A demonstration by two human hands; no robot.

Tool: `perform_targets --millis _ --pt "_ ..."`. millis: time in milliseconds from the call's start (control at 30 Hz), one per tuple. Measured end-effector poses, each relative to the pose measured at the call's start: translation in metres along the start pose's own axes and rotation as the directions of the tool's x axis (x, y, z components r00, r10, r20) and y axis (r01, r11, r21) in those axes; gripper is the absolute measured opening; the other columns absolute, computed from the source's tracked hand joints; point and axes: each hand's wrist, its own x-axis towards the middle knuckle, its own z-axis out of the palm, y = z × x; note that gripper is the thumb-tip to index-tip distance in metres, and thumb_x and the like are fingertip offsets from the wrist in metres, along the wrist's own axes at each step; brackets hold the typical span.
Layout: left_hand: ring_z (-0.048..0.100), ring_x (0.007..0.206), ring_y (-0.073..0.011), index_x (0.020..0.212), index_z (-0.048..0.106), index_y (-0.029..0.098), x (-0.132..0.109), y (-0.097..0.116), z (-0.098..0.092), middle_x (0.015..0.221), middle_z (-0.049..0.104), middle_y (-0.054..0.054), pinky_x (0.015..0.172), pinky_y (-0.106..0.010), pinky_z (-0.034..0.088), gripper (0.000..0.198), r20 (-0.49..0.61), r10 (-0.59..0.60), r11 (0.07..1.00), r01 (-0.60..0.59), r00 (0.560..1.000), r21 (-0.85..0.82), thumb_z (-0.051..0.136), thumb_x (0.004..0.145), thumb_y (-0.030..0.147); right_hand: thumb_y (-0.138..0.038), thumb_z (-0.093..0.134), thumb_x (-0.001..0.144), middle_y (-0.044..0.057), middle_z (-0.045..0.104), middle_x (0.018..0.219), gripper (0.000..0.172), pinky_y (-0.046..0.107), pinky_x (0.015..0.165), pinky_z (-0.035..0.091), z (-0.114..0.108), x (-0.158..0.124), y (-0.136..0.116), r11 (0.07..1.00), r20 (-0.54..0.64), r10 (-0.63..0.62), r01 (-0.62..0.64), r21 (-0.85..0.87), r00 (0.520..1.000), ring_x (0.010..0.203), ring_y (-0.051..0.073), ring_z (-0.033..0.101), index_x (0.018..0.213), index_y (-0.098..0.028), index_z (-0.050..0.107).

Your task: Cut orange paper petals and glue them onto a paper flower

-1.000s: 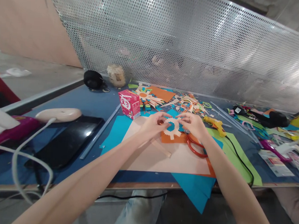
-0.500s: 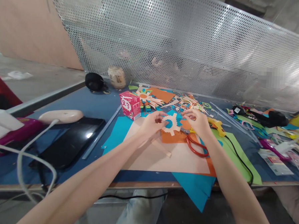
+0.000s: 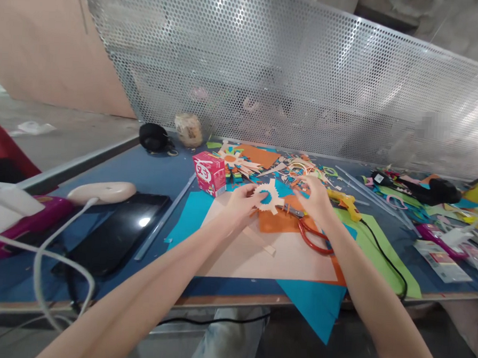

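Note:
My left hand is closed on the edge of a pale paper ring with a toothed inner edge and tabs sticking outward. To the right of the ring, my right hand has its thumb and fingers apart, with nothing visible between them. Red-handled scissors lie just below the right hand, on an orange paper piece and a large pale sheet. A yellow glue gun rests beyond the right wrist. A narrow pale paper strip is near the left wrist.
A pink box stands behind my left hand. Paper scraps are heaped toward the perforated metal screen. A black phone and white cable lie at left. Blue paper overhangs the front edge; green paper lies at right.
The paper ring has turned in my left hand, so its tabs point differently. My right hand has drawn slightly right, away from the ring, and its fingers have spread.

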Motion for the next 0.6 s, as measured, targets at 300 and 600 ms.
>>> perform_targets --millis 300,600 --pt "0.046 0.042 -0.0051 0.06 0.059 0.014 0.0 0.0 0.001 0.049 0.054 0.004 0.042 -0.019 0.036 0.042 -0.009 -0.073 0.984 0.071 0.997 -0.164 0.086 0.039 0.037 -0.048 0.052 0.081 -0.002 0.059 0.059 0.035 0.025 0.06 0.045 0.013 -0.014 -0.023 0.994 0.218 0.009 -0.033 0.108 0.976 0.061 0.015 0.056 0.06 -0.021 0.054" --pt "0.062 0.056 -0.0102 0.08 0.064 0.014 0.003 -0.006 0.003 0.066 0.066 -0.001 0.06 -0.023 0.051 0.047 0.017 -0.129 0.957 0.129 0.991 -0.261 0.083 0.048 0.043 -0.038 0.058 0.074 -0.001 0.064 0.061 0.022 0.024 0.057 0.044 0.014 -0.011 -0.023 0.969 0.185 0.147 -0.179 0.17 0.972 0.057 0.013 0.058 0.062 -0.019 0.054"
